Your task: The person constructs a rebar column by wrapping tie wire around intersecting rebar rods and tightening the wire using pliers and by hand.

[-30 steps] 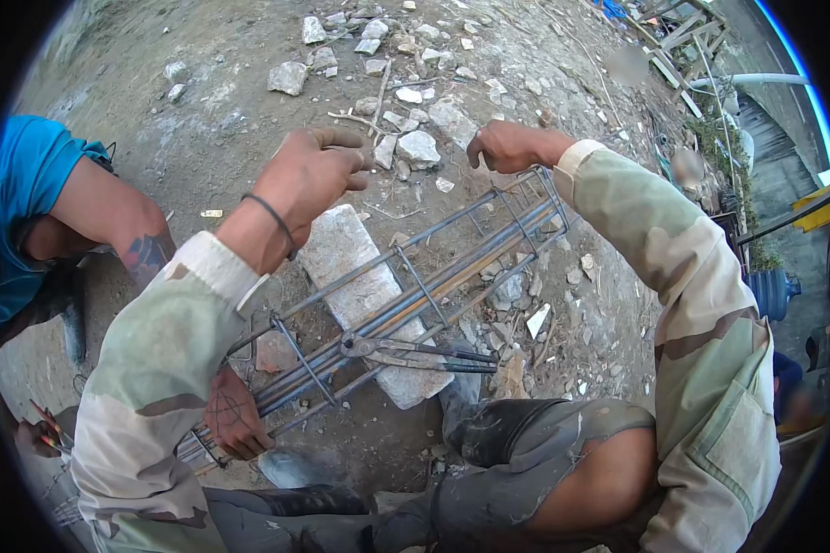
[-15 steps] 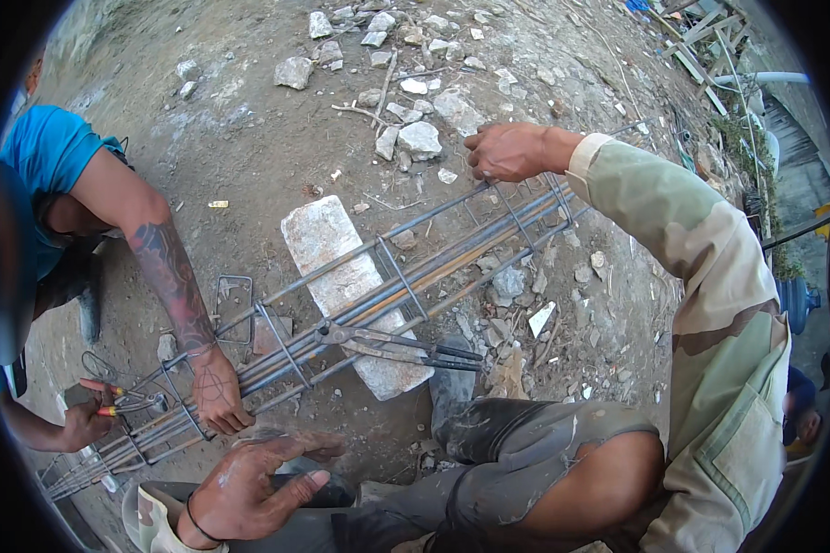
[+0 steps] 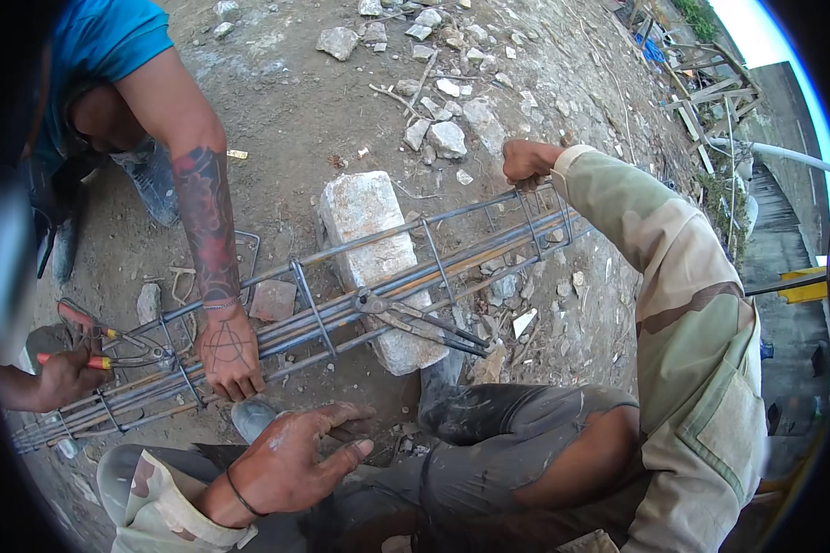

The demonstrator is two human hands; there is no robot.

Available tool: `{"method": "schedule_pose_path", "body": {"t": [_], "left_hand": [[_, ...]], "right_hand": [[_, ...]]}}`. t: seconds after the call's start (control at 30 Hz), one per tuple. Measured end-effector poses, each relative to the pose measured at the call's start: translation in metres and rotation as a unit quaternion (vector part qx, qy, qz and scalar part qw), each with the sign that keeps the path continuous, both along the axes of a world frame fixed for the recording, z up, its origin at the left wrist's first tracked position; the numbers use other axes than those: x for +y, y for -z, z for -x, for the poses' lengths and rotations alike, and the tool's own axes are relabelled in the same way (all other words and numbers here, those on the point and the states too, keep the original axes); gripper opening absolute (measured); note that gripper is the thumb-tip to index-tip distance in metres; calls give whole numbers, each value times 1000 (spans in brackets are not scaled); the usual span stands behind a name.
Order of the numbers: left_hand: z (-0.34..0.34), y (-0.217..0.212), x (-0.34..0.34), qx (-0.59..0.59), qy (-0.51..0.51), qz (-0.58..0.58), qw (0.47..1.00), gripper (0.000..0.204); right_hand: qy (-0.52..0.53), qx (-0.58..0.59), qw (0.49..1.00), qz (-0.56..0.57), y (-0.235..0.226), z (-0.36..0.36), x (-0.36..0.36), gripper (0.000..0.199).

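Observation:
A long cage of steel rebar point(image 3: 341, 300) lies across a pale stone block point(image 3: 364, 230) on the dirt. My right hand point(image 3: 528, 158) grips the cage's far end. My left hand point(image 3: 290, 459) rests on my knee near the cage, fingers spread and holding nothing. A pair of dark pincers point(image 3: 415, 318) lies on the bars at the middle. A co-worker in a blue shirt presses a tattooed hand point(image 3: 229, 352) on the bars and holds red-handled pincers point(image 3: 97, 336) in the other hand.
Loose stones and rubble point(image 3: 443, 138) are scattered over the ground beyond the cage. A small brick piece point(image 3: 272, 300) lies under the bars. Timber scraps and a pale pipe point(image 3: 775, 152) sit at the upper right beside a drop.
My left hand has come off the cage's top bar and dropped to my knee. The co-worker's tattooed arm has reached in and pressed on the bars. My right hand stays on the far end.

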State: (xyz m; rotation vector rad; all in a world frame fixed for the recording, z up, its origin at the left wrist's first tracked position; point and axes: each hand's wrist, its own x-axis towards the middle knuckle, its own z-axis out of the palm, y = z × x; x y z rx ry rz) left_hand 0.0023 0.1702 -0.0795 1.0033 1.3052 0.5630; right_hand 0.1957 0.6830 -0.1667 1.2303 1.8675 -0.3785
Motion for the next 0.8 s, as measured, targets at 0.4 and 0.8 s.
{"method": "schedule_pose_path", "body": {"t": [0.4,0.8], "left_hand": [[-27,-11,-18,146,136,-202,959,41],[-48,56,-53,379,355,-165,839,49]], "right_hand": [[-379,340,861,-8,-53,-91,-280,52],[-236,487,818,-196,36,-126,-321,23]]}}
